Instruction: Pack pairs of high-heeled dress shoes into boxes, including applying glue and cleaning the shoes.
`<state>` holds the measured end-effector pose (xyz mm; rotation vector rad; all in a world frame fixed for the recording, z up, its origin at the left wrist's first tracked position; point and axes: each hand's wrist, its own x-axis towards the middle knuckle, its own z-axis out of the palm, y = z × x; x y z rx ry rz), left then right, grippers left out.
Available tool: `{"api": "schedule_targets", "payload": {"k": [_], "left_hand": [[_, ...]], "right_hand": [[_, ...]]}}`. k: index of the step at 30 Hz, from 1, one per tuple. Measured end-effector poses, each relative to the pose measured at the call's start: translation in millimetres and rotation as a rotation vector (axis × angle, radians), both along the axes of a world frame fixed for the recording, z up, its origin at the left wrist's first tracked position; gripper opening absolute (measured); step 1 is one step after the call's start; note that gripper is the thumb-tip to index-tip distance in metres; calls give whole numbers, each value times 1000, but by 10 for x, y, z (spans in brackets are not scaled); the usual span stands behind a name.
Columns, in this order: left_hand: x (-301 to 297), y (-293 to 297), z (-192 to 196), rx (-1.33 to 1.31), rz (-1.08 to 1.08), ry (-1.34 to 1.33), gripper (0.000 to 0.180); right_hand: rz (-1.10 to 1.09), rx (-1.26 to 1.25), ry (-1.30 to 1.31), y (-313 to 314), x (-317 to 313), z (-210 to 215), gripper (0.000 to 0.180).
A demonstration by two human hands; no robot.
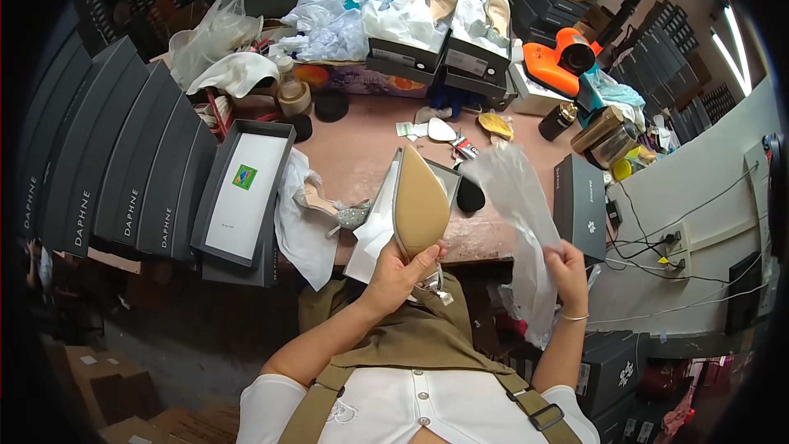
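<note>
My left hand [403, 275] is closed round a pointed shoe [422, 201], its tan sole turned up toward me. In my right hand [567, 275] is a sheet of thin whitish wrapping [526, 230], pinched at one edge and hanging down beside the table. Beneath the held shoe sits a shoe box [374, 251] with white tissue paper in it. To its left, a glittery silver heeled shoe [349, 214] lies on its side, partly on white tissue paper [306, 234].
An upturned-looking dark box [238, 197] with a white inside stands left, beside a row of dark shoe boxes [115, 156]. A closed dark box [578, 205] lies right. Behind are boxed shoes [407, 41], an orange blower [549, 66] and a dark bottle [557, 121]. Cables hang at right.
</note>
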<state>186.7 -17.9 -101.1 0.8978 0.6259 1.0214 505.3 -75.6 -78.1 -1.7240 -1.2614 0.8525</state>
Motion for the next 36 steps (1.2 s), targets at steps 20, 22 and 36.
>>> {"api": "schedule_targets", "payload": {"k": [20, 22, 36], "left_hand": [[-759, -269, 300, 833, -310, 1261, 66], [-692, -320, 316, 850, -326, 1333, 63], [-703, -90, -501, -677, -353, -450, 81]], "right_hand": [[708, -91, 417, 585, -1394, 7, 31], [565, -40, 617, 486, -1502, -188, 34], [934, -90, 603, 388, -1884, -40, 35]]}}
